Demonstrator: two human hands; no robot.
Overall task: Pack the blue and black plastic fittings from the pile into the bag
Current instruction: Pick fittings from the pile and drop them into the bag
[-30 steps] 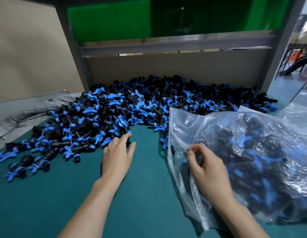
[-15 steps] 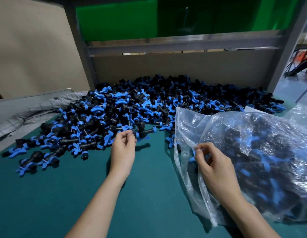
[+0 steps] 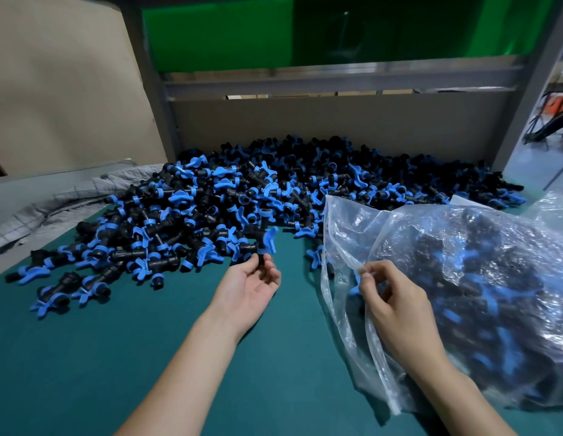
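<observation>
The clear bag (image 3: 462, 247), already packed with fittings, is held at its rim by the right hand (image 3: 396, 306), with the plastic pinched between curled fingers. Left of the bag, one fitting (image 3: 258, 248) is pinched at the fingertips of the upturned left hand (image 3: 247, 289) above the green mat (image 3: 116, 357). Behind and left of the bag, the pile (image 3: 226, 202) is spread. Farther left of the bag, a grey cloth (image 3: 53, 199) is seen.

Left grip (image 3: 248, 287), right grip (image 3: 396, 306): fingertip pinches.
</observation>
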